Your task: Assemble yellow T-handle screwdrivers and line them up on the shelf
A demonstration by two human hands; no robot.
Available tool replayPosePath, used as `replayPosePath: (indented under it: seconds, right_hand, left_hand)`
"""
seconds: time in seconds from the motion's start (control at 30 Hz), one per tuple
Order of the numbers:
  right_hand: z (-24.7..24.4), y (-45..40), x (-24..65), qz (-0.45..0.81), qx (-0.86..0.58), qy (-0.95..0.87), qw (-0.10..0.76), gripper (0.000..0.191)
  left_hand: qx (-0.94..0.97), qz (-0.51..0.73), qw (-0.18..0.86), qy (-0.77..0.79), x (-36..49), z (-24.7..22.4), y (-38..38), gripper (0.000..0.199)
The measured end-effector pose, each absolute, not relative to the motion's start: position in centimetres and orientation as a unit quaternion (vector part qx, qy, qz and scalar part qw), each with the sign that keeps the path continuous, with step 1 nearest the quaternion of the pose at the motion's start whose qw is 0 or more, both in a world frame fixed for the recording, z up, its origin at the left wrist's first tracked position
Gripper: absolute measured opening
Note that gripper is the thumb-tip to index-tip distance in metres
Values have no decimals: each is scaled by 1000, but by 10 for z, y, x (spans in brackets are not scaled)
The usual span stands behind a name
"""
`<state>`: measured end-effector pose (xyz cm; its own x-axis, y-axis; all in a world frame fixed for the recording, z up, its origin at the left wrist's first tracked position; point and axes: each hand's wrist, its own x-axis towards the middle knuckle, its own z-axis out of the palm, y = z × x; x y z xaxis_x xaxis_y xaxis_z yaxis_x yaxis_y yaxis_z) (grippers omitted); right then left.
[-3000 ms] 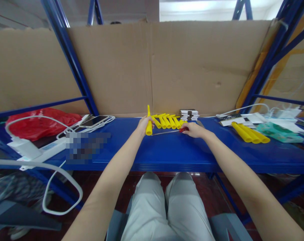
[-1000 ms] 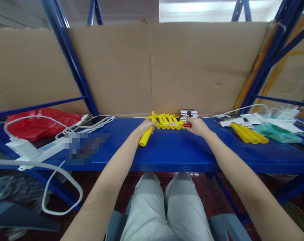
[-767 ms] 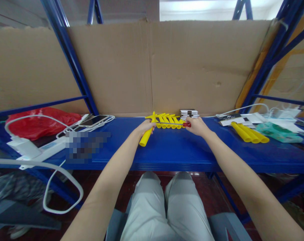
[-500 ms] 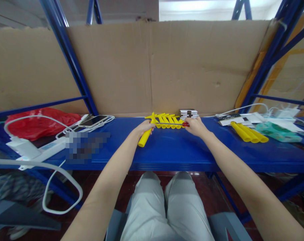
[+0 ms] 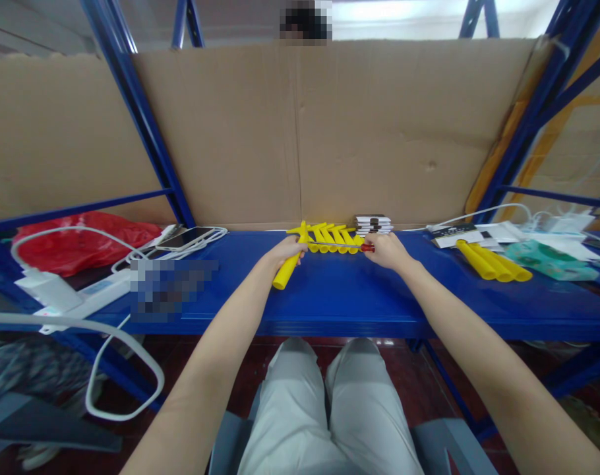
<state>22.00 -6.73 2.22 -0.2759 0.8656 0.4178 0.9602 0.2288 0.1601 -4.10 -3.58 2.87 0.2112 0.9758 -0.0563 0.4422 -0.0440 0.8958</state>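
Note:
My left hand is closed around a yellow tubular piece with a crosspiece at its top, tilted over the blue table. My right hand grips a screwdriver with a red handle. The thin metal shaft runs leftward to the top part of the held yellow piece; whether its tip sits in a screw is too small to tell. Behind the shaft lies a row of several similar yellow pieces. A stack of small white boxes stands just beyond my right hand.
Yellow tubes, a green packet and white papers lie at the right. On the left are a red bag, a power strip, cables and a phone. Cardboard walls the table's back; a person's head shows above it.
A person's head has appeared above the cardboard. Both hands keep nearly the same place and hold, with the screwdriver still against the top of the yellow piece.

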Motion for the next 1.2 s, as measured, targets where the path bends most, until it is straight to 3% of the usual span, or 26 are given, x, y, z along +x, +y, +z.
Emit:
replayPosePath:
  seconds: [0.93, 1.2]
  right_hand:
    - [28, -73, 216, -202, -626, -749, 83, 17]
    - [27, -73, 214, -186, -637, -743, 86, 26]
  left_hand:
    - [660, 305, 423, 541, -37, 33, -43, 16]
    - [669, 297, 414, 542, -36, 33, -42, 17]
